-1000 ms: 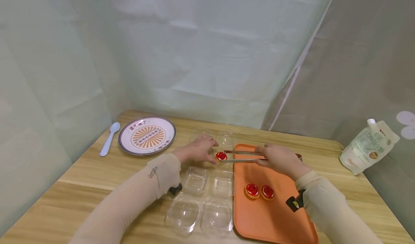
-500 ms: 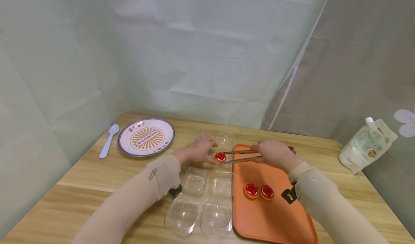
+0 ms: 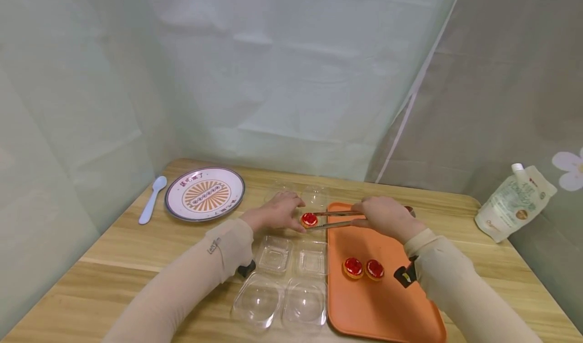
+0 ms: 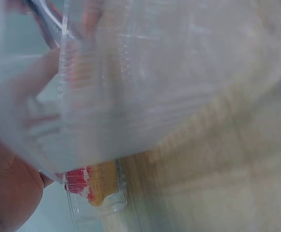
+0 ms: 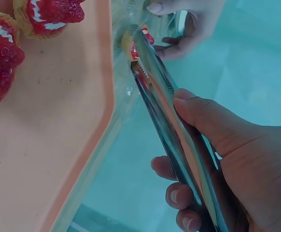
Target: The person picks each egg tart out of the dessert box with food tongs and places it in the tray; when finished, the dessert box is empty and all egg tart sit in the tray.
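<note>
A small red-topped tart (image 3: 309, 220) sits at the clear plastic container by my left hand (image 3: 283, 210). My left thumb and fingers curl around that container's left side. In the left wrist view its clear wall (image 4: 179, 72) blurs much of the scene, with the tart (image 4: 99, 183) below. My right hand (image 3: 384, 216) grips metal tongs (image 3: 337, 225). The tong tips stand apart on either side of the tart; whether they touch it I cannot tell. Two more tarts (image 3: 352, 268) lie side by side on the orange tray (image 3: 387, 315).
Clear square container bases (image 3: 275, 254) and domed lids (image 3: 258, 300) stand left of the tray. At the back left are a patterned plate (image 3: 232, 178) and a pale blue spoon (image 3: 150, 204). A spouted pouch (image 3: 514, 206) leans at the right edge.
My right hand has shifted slightly left and the tongs slant more, their tips still about the tart. My left hand has hardly moved.
</note>
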A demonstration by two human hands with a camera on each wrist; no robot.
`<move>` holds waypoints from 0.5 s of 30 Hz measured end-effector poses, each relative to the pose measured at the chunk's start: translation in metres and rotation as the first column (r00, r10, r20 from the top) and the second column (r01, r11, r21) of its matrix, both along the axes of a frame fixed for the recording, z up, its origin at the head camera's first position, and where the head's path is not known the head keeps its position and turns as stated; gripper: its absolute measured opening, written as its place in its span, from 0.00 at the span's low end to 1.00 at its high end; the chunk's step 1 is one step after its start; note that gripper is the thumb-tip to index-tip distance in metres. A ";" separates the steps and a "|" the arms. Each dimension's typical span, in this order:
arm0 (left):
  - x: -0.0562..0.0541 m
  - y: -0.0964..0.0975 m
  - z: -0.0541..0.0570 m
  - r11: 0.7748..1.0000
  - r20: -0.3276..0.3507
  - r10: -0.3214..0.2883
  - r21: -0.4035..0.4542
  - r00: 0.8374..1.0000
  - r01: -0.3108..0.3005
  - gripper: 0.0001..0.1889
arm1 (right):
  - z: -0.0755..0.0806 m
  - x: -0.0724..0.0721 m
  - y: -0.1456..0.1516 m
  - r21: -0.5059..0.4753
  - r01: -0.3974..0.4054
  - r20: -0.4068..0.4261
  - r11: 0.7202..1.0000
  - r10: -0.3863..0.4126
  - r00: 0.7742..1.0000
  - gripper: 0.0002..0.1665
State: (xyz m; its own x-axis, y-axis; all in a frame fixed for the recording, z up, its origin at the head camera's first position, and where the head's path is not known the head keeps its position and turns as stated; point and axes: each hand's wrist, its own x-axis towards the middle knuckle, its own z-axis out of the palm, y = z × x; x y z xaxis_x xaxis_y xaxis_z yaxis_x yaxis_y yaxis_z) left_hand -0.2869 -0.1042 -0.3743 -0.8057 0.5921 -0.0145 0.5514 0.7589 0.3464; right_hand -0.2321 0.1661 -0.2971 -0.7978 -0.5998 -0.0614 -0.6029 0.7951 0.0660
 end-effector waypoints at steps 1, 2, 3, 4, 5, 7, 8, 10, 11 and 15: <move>0.000 0.000 0.000 1.000 -0.002 0.000 -0.004 1.000 0.000 0.39 | 0.000 0.001 0.001 -0.004 0.005 -0.002 1.000 -0.005 1.000 0.19; -0.001 0.000 0.000 1.000 -0.002 0.000 -0.005 1.000 0.000 0.39 | 0.001 0.001 0.002 -0.007 0.007 -0.006 1.000 -0.007 1.000 0.19; -0.001 0.000 0.000 1.000 -0.001 0.000 -0.006 1.000 0.000 0.39 | 0.002 0.002 0.003 -0.013 0.008 -0.011 1.000 -0.008 1.000 0.19; -0.001 0.001 0.000 1.000 0.000 0.001 -0.005 1.000 -0.001 0.39 | 0.002 0.002 0.004 -0.017 0.006 -0.017 1.000 -0.006 1.000 0.19; -0.001 0.001 0.000 1.000 0.000 0.000 -0.006 1.000 0.000 0.39 | 0.002 0.003 0.005 -0.018 0.007 -0.022 1.000 -0.008 1.000 0.19; -0.001 0.001 0.000 1.000 0.000 -0.001 -0.006 1.000 0.001 0.39 | 0.003 0.003 0.008 -0.020 0.008 -0.035 1.000 -0.009 0.999 0.19; -0.001 0.001 0.000 1.000 0.000 -0.001 -0.006 1.000 0.001 0.39 | 0.003 0.004 0.009 -0.022 0.006 -0.039 1.000 -0.007 0.999 0.19; -0.002 0.000 -0.001 1.000 -0.005 -0.002 -0.012 1.000 0.002 0.39 | 0.004 0.005 0.012 -0.026 0.007 -0.045 1.000 -0.008 0.999 0.18; -0.002 0.000 -0.001 1.000 -0.011 -0.003 -0.015 1.000 0.003 0.39 | 0.005 0.005 0.013 -0.030 0.006 -0.050 1.000 -0.008 0.999 0.18; -0.002 0.000 -0.002 1.000 -0.027 -0.005 -0.021 1.000 0.004 0.39 | 0.008 0.009 0.017 -0.045 -0.002 -0.068 0.999 -0.001 0.998 0.17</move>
State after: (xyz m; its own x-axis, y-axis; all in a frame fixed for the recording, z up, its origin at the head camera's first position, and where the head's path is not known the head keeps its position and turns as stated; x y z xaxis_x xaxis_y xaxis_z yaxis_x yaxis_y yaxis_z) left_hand -0.2892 -0.1044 -0.3763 -0.8033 0.5955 -0.0058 0.5637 0.7634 0.3154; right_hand -0.2232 0.1829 -0.2893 -0.7988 -0.6012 0.0198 -0.5987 0.7978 0.0710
